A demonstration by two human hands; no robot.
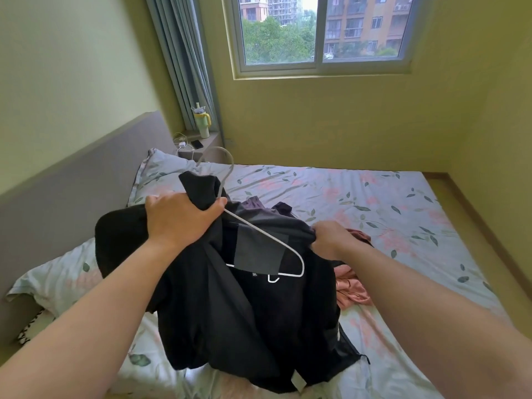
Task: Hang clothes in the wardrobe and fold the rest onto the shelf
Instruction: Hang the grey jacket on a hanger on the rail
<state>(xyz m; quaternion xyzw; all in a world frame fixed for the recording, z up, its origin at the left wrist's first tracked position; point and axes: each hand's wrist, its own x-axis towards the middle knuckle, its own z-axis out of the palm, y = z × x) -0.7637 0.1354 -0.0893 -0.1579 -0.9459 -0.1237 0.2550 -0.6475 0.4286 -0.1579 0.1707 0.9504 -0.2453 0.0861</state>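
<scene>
Two bare hands hold one black garment (pixel 259 318) above the near half of the bed (pixel 374 197), with a white wire hanger (pixel 260 230) partly inside its neck opening. Left hand (pixel 181 217): fingers and thumb curled tight round bunched black fabric at the base of the hanger's neck, so the hook stands up and away from the person toward the bed's far left corner. Right hand (pixel 331 237): closed on the garment's edge by the hanger's right shoulder; the fingertips are buried in cloth, so the exact pinch cannot be told. The hanger's right shoulder and lower bar lie exposed against the garment's dark lining, and the left shoulder is hidden under fabric. The garment's lower part hangs in folds down to the sheet at the bed's near edge. A pink garment (pixel 352 289) lies crumpled on the sheet just beside the black one, below the right wrist. A dark purple garment (pixel 254 203) shows just behind the black one, toward the bed's middle. The sheet is pale with a pink flower and green leaf print. Two pillows in matching print lie along the left edge against a grey headboard (pixel 72 180): one (pixel 57 280) near, one (pixel 161 171) far. Beyond the far left corner, a ledge carries a green lidded tumbler (pixel 203 122), a dark phone (pixel 197 144) and a white charger (pixel 182 144). A grey curtain (pixel 184 61) hangs beside the window (pixel 319 69).
</scene>
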